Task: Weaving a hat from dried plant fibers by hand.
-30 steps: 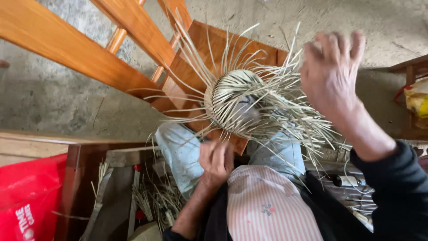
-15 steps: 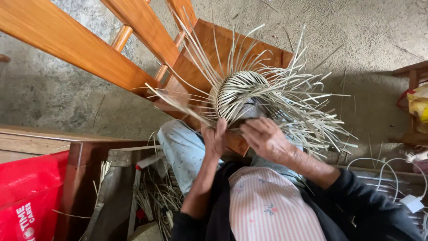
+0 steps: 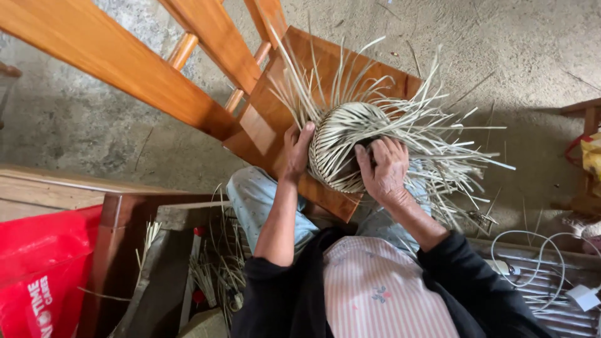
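Looking down at a half-woven, dome-shaped basket of pale straw strips (image 3: 347, 141), sitting on the seat of an overturned orange-brown wooden chair (image 3: 275, 112), right in the middle of everything.

Far left of the basket: lying low by the frame edge, a bright red plastic bag with white lettering (image 3: 37, 269). Next to that, nearer the basket, standing upright, a dark reddish wooden post (image 3: 116, 250) with a few loose straw bits (image 3: 213, 269) piling up at its foot.

Just left of the basket: left hand (image 3: 297, 150) pressing against the woven wall, fingers (image 3: 305, 134) curling over the rim side, thumb hidden. Gripping the basket's edge rather than hanging loose, bare forearm coming up from a black sleeve.

Basket itself: tight ribbed weave in the centre, unwoven strip ends fanning out in all directions, mostly up and to the right, some spilling past the chair seat over the grey concrete floor (image 3: 501, 56).

Just right of the basket's centre: right hand (image 3: 382, 169) lying flat on the dome, fingers spread and bent over the strips, pinching down on the weave, not clenched into a fist.

Below the basket: pink-and-white striped apron (image 3: 382, 294) and pale blue trouser knees (image 3: 256, 200).

Far right of the basket: white cable (image 3: 532, 250) looping on the floor, yellow packet (image 3: 590, 156) peeking in at the edge.
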